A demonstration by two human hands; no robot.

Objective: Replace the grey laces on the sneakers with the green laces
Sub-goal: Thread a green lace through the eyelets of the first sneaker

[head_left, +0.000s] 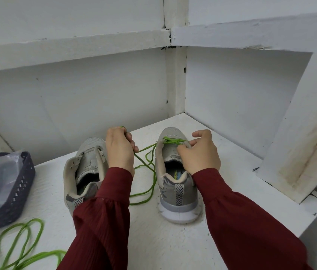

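Note:
Two grey sneakers stand heels toward me on a white surface. The right sneaker point(177, 184) has a green lace point(146, 166) threaded through its front eyelets, and the lace's loose ends trail down between the shoes. My right hand point(198, 151) pinches that lace at the eyelets over the tongue. My left hand point(119, 149) is raised beside the left sneaker point(84, 168), fingers curled round a strand of the same lace that runs taut to the right sneaker. The left sneaker shows no lace. A second green lace point(23, 242) lies loose at the lower left.
A dark grey plastic basket point(19, 190) with a clear plastic bag in it sits at the left edge. White walls close in behind and to the right, and a white slanted beam point(301, 145) leans near the right sneaker. The surface's edge drops off at the right.

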